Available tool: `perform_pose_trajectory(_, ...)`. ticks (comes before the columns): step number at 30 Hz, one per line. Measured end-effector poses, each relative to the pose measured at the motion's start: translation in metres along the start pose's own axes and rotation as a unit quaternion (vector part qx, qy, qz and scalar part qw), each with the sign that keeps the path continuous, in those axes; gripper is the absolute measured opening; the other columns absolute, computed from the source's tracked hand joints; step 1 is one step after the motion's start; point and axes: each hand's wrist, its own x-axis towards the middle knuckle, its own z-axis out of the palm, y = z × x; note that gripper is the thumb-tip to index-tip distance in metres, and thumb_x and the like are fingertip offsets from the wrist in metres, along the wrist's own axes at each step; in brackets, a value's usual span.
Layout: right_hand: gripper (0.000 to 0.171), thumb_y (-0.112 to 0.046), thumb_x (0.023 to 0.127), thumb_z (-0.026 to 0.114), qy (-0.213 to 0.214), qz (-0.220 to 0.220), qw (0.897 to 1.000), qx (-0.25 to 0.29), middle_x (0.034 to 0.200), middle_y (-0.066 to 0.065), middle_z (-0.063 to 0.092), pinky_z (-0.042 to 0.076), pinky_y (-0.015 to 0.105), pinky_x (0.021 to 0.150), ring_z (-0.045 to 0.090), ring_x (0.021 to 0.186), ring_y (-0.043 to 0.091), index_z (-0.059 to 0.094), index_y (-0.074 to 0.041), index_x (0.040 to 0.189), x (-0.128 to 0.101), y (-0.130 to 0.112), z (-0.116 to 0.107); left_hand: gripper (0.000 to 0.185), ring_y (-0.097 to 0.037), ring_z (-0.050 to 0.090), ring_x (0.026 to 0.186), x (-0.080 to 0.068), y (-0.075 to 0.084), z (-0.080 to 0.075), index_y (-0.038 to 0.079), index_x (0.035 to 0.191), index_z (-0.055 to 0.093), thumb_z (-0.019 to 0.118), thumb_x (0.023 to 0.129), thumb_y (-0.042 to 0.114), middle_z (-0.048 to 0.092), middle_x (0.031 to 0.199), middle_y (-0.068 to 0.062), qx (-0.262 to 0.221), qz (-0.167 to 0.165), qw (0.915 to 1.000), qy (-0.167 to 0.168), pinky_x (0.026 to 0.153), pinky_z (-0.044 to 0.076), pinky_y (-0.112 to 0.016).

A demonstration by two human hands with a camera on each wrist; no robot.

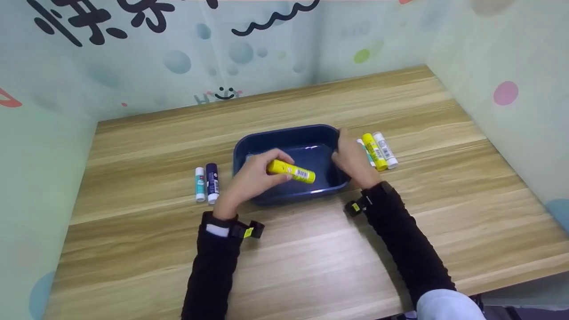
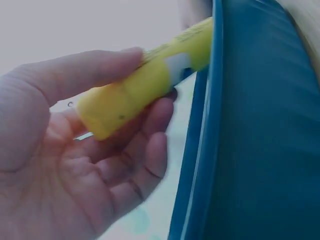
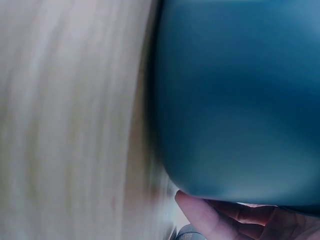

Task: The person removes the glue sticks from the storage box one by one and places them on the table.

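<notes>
Two hands worked at a dark blue tray (image 1: 289, 133) on the wooden worktop (image 1: 311, 249). L hand (image 1: 251, 178) gripped a yellow glue stick (image 1: 291, 171), thumb on top and fingers curled beneath, w/ the stick lying roughly level and sticking out to that hand's right, over the tray's inside near its front wall. Left wrist view showed the same grip close up: the stick's capped end (image 2: 107, 112) sat in the hand (image 2: 75, 165), thumb along its upper side, far end reaching past the tray's rim (image 2: 207, 125). R hand (image 1: 353, 162) rested against the tray's right wall, fingers curled over the rim and gripping it; in the right wrist view only fingertips (image 3: 210, 215) showed under the tray's blurred blue side (image 3: 235, 100), so exact contact there was hard to tell. Just beyond the R hand, on its outer side, lay three more sticks side by side on the worktop: a yellow one (image 1: 374, 152), a white one (image 1: 386, 150) outermost, and another (image 1: 362, 146) mostly hidden by the hand. To the outer side of the L hand, near the tray's left wall but apart from it, lay a dark blue stick (image 1: 212, 182) and a white-and-teal stick (image 1: 200, 183), touching each other. Both forearms wore black sleeves w/ wrist straps.
</notes>
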Motion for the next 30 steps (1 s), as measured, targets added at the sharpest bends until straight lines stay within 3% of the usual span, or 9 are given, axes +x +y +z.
perform_pose_trajectory(3,0.049,-0.005,0.078,0.047,-0.006,0.002,1.0,-0.003,0.089,0.031,0.06,0.048,0.052,0.063,0.06,0.079,0.045,0.033,0.007,0.124,0.0,0.0,0.0,0.033,-0.019,0.055,0.091,0.0,-0.002,-0.005,0.01,0.113,0.055,0.065,0.082,0.016,0.056,0.111,-0.009,-0.076,0.01,0.9961,0.045,0.079,0.049,-0.028)
perform_pose_trajectory(6,0.052,-0.005,0.079,0.047,-0.012,0.003,1.0,-0.004,0.09,0.032,0.059,0.048,0.051,0.064,0.06,0.08,0.045,0.031,0.007,0.127,0.0,0.0,-0.001,0.039,-0.018,0.056,0.094,0.0,-0.003,-0.01,0.005,0.116,0.052,0.066,0.081,0.014,0.056,0.112,-0.011,-0.165,0.007,0.9798,0.113,0.084,0.049,-0.029)
perform_pose_trajectory(11,0.053,-0.005,0.079,0.047,-0.021,-0.001,1.0,0.003,0.095,0.032,0.059,0.049,0.05,0.066,0.06,0.083,0.043,0.03,0.008,0.127,0.0,0.001,-0.002,0.036,-0.014,0.055,0.09,0.002,-0.008,-0.02,0.003,0.116,0.048,0.062,0.083,0.011,0.059,0.104,-0.008,-0.312,-0.021,0.9191,0.239,0.083,0.049,-0.029)
perform_pose_trajectory(16,0.057,-0.005,0.079,0.047,-0.03,0.001,0.999,0.012,0.104,0.033,0.057,0.05,0.049,0.07,0.06,0.088,0.043,0.027,0.009,0.131,0.0,0.001,-0.002,0.021,-0.012,0.053,0.077,0.0,-0.02,-0.035,0.009,0.11,0.048,0.052,0.091,0.016,0.054,0.094,-0.002,-0.415,-0.059,0.854,0.308,0.068,0.048,-0.024)
perform_pose_trajectory(20,0.055,-0.005,0.08,0.047,-0.033,0.005,0.999,0.014,0.103,0.032,0.057,0.05,0.05,0.07,0.06,0.088,0.044,0.028,0.008,0.129,0.0,0.0,-0.002,0.019,-0.011,0.055,0.066,-0.009,-0.032,-0.048,0.014,0.108,0.049,0.048,0.093,0.026,0.051,0.088,-0.004,-0.436,-0.078,0.827,0.346,0.058,0.05,-0.022)
perform_pose_trajectory(22,0.053,-0.005,0.08,0.046,-0.032,0.005,0.999,0.014,0.103,0.032,0.057,0.049,0.05,0.071,0.059,0.088,0.044,0.029,0.008,0.128,0.0,0.0,-0.001,0.023,-0.011,0.054,0.063,-0.014,-0.037,-0.056,0.014,0.111,0.048,0.047,0.093,0.03,0.05,0.087,-0.004,-0.43,-0.09,0.8256,0.354,0.054,0.049,-0.021)
perform_pose_trajectory(25,0.053,-0.005,0.08,0.046,-0.032,0.005,0.999,0.016,0.103,0.033,0.057,0.049,0.051,0.072,0.059,0.09,0.045,0.029,0.008,0.128,0.0,0.0,-0.002,0.031,-0.011,0.055,0.068,-0.025,-0.042,-0.069,0.014,0.118,0.045,0.047,0.093,0.033,0.051,0.095,-0.004,-0.403,-0.128,0.8371,0.347,0.056,0.048,-0.019)
perform_pose_trajectory(27,0.054,-0.005,0.08,0.045,-0.031,0.004,0.999,0.016,0.104,0.033,0.057,0.049,0.051,0.073,0.059,0.09,0.045,0.028,0.008,0.129,0.0,0.001,-0.002,0.036,-0.012,0.054,0.074,-0.032,-0.046,-0.077,0.013,0.124,0.042,0.046,0.094,0.032,0.051,0.101,-0.004,-0.375,-0.156,0.85,0.335,0.059,0.048,-0.018)
perform_pose_trajectory(30,0.055,-0.005,0.08,0.045,-0.031,0.002,0.999,0.017,0.105,0.033,0.056,0.049,0.051,0.073,0.059,0.09,0.045,0.028,0.008,0.13,0.001,0.001,-0.002,0.042,-0.011,0.052,0.081,-0.041,-0.054,-0.086,0.009,0.132,0.035,0.043,0.095,0.027,0.048,0.105,-0.002,-0.296,-0.193,0.8823,0.311,0.066,0.049,-0.017)
